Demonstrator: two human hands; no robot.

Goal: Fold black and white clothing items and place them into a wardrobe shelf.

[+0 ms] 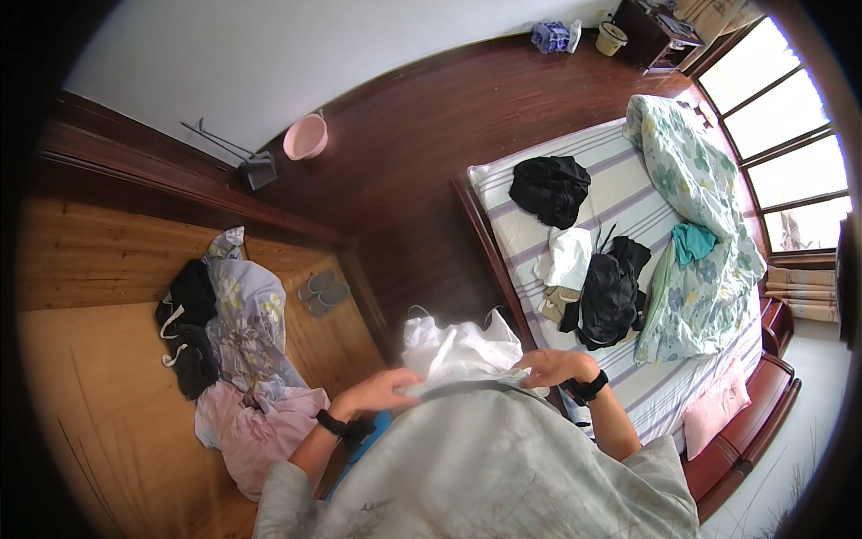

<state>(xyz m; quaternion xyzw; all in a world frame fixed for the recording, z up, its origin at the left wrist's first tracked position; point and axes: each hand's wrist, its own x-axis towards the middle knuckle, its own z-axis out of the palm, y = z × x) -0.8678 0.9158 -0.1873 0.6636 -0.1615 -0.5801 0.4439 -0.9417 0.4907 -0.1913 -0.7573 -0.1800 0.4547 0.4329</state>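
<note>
A bunched white cloth garment [462, 350] hangs between my hands, close in front of my grey shirt. My left hand [388, 390] is closed on its left edge, the fingertips partly hidden by the fabric. On the right side, my right hand [555, 366] pinches the garment's other edge. Both wrists wear black bands. Thin dark curved shapes poke out past the cloth's far edge; I cannot make out what they are. The garment's exact kind does not show.
To the right stands a bed with a striped sheet [620, 184], holding black clothes [612, 296], a white cloth [567, 256], and a floral quilt [709, 296]. On the left, a wooden surface [99, 359] bears heaped clothes [256, 323]. Grey slippers [323, 293], a pink bucket [306, 137] and a dustpan [259, 171] stand beyond.
</note>
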